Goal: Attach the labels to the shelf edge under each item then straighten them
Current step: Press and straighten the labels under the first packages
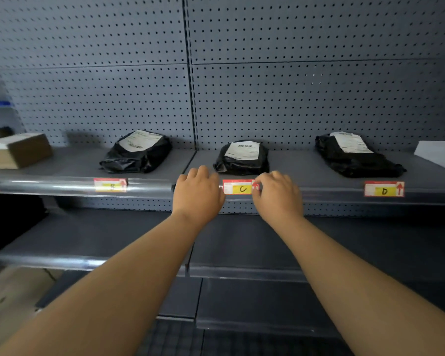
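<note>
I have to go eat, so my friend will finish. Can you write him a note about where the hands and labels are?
Left hand and right hand are at either end of label C, on the shelf edge under the middle black parcel. The grip is hidden.
Labels B and D are on, under their parcels.
Left: straighten C, check the rest.
</note>
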### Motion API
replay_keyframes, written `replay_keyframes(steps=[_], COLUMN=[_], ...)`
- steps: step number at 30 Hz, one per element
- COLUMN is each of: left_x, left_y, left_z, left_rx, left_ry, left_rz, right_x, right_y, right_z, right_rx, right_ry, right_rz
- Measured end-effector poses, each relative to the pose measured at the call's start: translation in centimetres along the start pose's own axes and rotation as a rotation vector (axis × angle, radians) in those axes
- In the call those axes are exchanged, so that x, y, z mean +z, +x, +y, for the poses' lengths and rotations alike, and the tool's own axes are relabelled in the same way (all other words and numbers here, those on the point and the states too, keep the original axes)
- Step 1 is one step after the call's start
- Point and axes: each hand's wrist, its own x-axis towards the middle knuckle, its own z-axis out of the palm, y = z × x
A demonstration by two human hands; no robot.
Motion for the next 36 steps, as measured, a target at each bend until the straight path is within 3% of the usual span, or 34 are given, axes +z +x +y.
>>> replay_keyframes(steps=[8, 26, 36], left_x=[0.6, 0.3, 1.7], left_y=[-1.4, -2.8, -3.6], left_z=[-6.0, -7.9, -14.5], left_rx=[0.027, -0.077, -0.125], left_ry=[-0.021, -0.015, -0.015], left_rz=[0.014, 0.017, 0.007], right_x=[2.1, 2.1, 5.1], right_y=[-0.9, -0.4, 0.6], right_z=[-5.3, -6.6, -12.8], right_rx=[0.024, -0.069, -0.126], right_ry=[-0.036, -0.021, -0.035], right_rz=[-0.018, -0.028, -0.081])
